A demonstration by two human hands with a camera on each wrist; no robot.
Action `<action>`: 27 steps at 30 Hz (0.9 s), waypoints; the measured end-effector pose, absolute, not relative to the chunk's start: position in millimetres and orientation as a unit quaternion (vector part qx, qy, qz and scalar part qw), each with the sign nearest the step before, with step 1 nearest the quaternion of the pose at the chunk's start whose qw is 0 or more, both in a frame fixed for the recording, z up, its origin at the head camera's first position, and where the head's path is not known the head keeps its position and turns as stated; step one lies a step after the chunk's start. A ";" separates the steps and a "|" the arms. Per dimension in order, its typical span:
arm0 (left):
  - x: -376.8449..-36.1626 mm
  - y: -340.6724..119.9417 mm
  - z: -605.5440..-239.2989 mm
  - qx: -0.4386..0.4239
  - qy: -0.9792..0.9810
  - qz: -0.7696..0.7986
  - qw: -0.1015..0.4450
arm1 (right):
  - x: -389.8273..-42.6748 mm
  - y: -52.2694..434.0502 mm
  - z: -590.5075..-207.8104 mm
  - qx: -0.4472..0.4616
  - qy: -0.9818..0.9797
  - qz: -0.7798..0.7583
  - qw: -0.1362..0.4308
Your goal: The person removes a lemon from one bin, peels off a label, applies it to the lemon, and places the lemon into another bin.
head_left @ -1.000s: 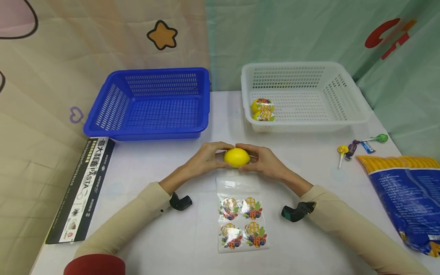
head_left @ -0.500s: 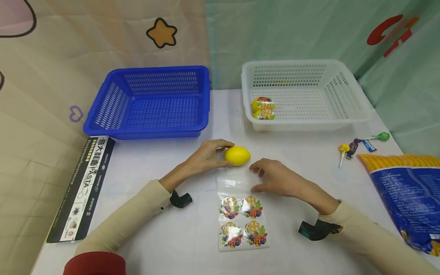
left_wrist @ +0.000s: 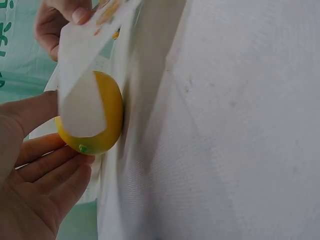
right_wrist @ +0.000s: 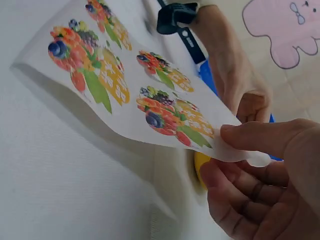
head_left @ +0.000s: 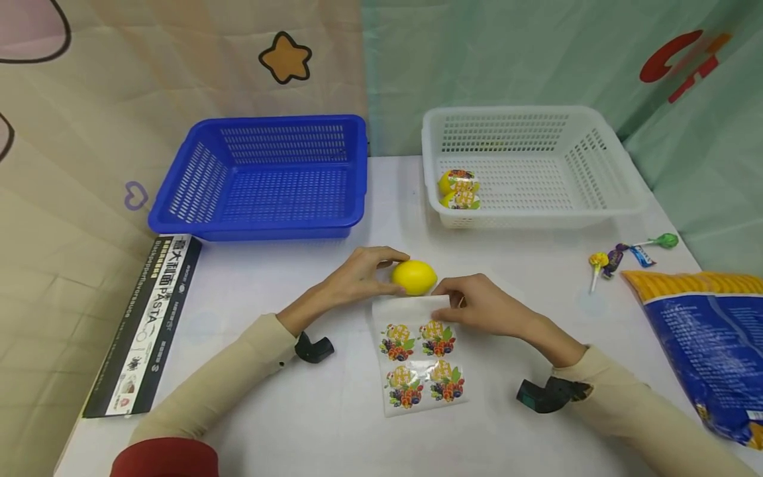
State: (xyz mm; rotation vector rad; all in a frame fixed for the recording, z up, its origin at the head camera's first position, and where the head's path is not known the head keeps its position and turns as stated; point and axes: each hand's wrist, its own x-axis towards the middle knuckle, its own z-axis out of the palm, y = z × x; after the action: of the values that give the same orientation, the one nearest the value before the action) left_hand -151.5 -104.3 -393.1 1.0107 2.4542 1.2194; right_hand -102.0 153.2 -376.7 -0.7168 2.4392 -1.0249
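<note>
My left hand (head_left: 374, 275) holds a plain yellow lemon (head_left: 414, 277) on the white table, thumb on one side and fingers on the other. The left wrist view shows the lemon (left_wrist: 110, 125) against my fingers (left_wrist: 50, 162). My right hand (head_left: 461, 301) pinches the top edge of a sticker sheet (head_left: 422, 354) with fruit stickers and lifts that edge off the table beside the lemon. In the right wrist view the sheet (right_wrist: 125, 85) curls up from my thumb and fingers (right_wrist: 250, 170).
A blue basket (head_left: 179, 205) stands at the back left. A white basket (head_left: 602, 192) at the back right holds two stickered lemons (head_left: 457, 189). Lollipops (head_left: 620, 255) and a blue-yellow bag (head_left: 709, 331) lie at the right. A pasta box (head_left: 146, 318) lies at the left edge.
My right hand let go of the lemon, moved down to the sticker sheet, and now pinches and lifts its top edge. The left hand has kept hold of the lemon.
</note>
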 end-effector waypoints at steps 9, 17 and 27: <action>-151.3 -111.1 -390.3 0.336 0.824 0.444 0.106 | -109.6 158.8 -371.8 -0.181 0.836 -0.470 0.219; -147.9 -109.2 -379.3 0.335 0.801 0.488 0.091 | -111.7 161.6 -371.0 -0.158 0.820 -0.513 0.201; -145.7 -107.0 -371.0 0.311 0.782 0.537 0.069 | -107.9 162.5 -372.9 -0.125 0.759 -0.582 0.266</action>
State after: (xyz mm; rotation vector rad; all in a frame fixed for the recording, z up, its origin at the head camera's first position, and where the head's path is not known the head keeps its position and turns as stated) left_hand -145.7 -107.0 -371.0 0.9352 2.3537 1.6162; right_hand -107.9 162.5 -372.9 -0.3373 2.0488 -1.5710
